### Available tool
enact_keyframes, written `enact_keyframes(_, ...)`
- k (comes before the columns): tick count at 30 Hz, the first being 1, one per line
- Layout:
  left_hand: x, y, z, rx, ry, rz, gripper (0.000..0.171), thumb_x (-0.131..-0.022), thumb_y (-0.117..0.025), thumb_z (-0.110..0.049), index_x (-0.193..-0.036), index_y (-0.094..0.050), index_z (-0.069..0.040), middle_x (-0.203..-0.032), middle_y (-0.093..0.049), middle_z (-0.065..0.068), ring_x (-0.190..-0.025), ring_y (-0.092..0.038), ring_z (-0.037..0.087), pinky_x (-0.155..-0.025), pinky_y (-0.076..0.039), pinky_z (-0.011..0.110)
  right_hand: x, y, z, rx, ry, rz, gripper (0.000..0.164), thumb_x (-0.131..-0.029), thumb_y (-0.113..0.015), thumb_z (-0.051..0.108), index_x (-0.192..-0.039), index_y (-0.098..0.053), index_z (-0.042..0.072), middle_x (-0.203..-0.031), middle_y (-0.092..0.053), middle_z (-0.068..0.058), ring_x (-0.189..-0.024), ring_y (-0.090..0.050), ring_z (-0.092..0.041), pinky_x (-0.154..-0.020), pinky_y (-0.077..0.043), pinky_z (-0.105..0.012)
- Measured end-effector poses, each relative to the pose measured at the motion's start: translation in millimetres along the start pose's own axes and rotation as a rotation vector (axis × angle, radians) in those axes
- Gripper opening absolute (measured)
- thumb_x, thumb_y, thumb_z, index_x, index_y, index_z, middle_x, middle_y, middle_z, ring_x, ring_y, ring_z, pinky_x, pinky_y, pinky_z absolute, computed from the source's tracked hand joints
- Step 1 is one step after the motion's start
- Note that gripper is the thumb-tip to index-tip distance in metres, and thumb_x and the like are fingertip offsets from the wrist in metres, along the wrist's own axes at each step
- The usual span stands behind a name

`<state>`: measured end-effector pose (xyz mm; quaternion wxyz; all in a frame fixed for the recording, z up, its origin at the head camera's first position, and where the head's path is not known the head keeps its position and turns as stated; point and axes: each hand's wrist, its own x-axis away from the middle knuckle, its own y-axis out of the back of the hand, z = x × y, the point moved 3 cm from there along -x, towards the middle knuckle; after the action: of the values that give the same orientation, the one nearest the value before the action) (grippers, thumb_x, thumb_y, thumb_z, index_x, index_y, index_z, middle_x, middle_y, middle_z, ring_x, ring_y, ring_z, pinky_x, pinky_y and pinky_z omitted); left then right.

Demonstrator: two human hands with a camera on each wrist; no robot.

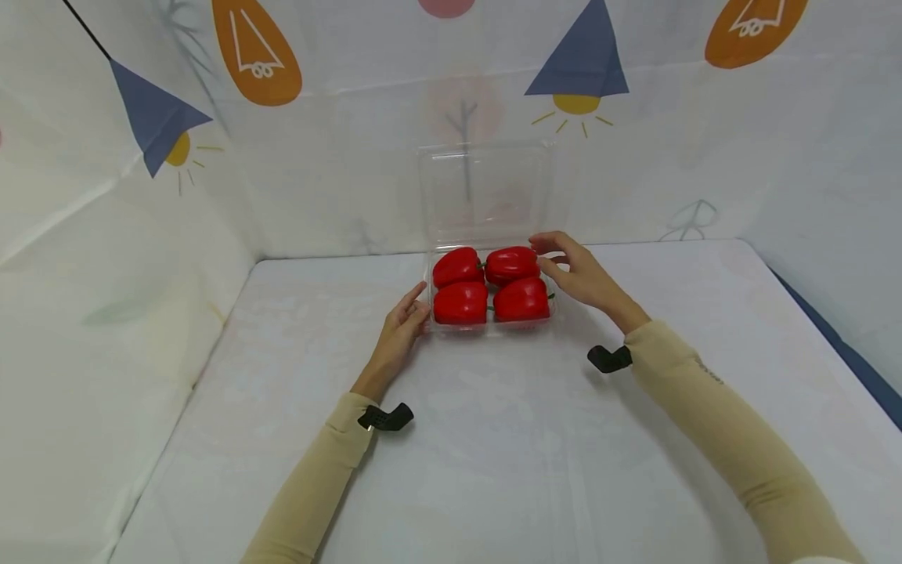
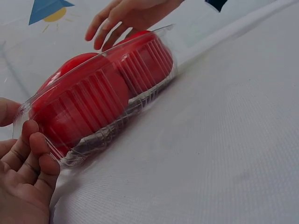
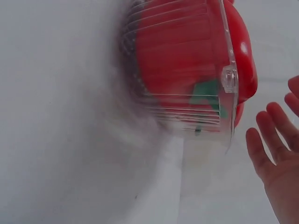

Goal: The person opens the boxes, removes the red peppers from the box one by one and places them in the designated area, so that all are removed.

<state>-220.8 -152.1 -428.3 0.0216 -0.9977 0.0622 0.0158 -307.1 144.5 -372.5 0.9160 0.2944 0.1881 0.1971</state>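
A clear plastic clamshell container (image 1: 493, 330) holds several red bell peppers (image 1: 461, 303) in two rows, and its lid (image 1: 486, 188) stands raised behind it. The left hand (image 1: 404, 329) holds the container's left side. In the left wrist view, the left hand's curled fingers (image 2: 32, 144) are on the near corner, with another digit behind the rim. At the right side, the right hand (image 1: 574, 270) hovers by the back right pepper (image 1: 512, 265) with its fingers loosely bent. The right wrist view shows those fingers (image 3: 273, 123) spread, apart from the container and holding nothing.
The container rests near the back edge of a white-covered table (image 1: 479, 439). Behind it rises a pale wall cloth (image 1: 338, 157) printed with lamps and orange shapes; another sheet hangs at left. Black wrist straps (image 1: 386, 417) are on both sleeves.
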Motion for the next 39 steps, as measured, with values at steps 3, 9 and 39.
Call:
enact_keyframes(3,0.6,0.8,-1.4,0.014,0.010,0.007,0.051,-0.098,-0.046,-0.009,-0.147,-0.031,-0.008,-0.086,-0.048,-0.002,-0.077,-0.047,0.016,-0.070,-0.047,0.021,2.8,-4.5,0.7,0.042,0.024,0.039,0.040,-0.096,-0.051,0.016,-0.135,-0.043,0.010,-0.134,-0.049,-0.010,-0.122,-0.049,-0.026,-0.102,-0.043,-0.049)
enact_keyframes(9,0.8,0.8,-2.2,0.003,0.020,0.008,0.051,-0.098,-0.046,-0.010,-0.147,-0.032,-0.009,-0.085,-0.048,-0.002,-0.080,-0.047,0.017,-0.073,-0.047,0.022,8.7,-7.4,6.0,0.098,0.155,0.058,0.035,-0.094,-0.054,0.010,-0.129,-0.049,0.006,-0.127,-0.052,-0.010,-0.119,-0.050,-0.026,-0.100,-0.044,-0.051)
enact_keyframes(39,-8.9,7.9,21.8,0.001,-0.046,-0.003,0.048,-0.098,-0.050,-0.013,-0.145,-0.038,-0.014,-0.088,-0.052,-0.004,-0.081,-0.051,0.005,-0.073,-0.049,0.014,29.6,-10.4,10.7,0.167,0.015,0.229,0.057,-0.079,-0.077,0.025,-0.130,-0.054,0.018,-0.134,-0.047,-0.004,-0.125,-0.044,-0.025,-0.101,-0.042,-0.053)
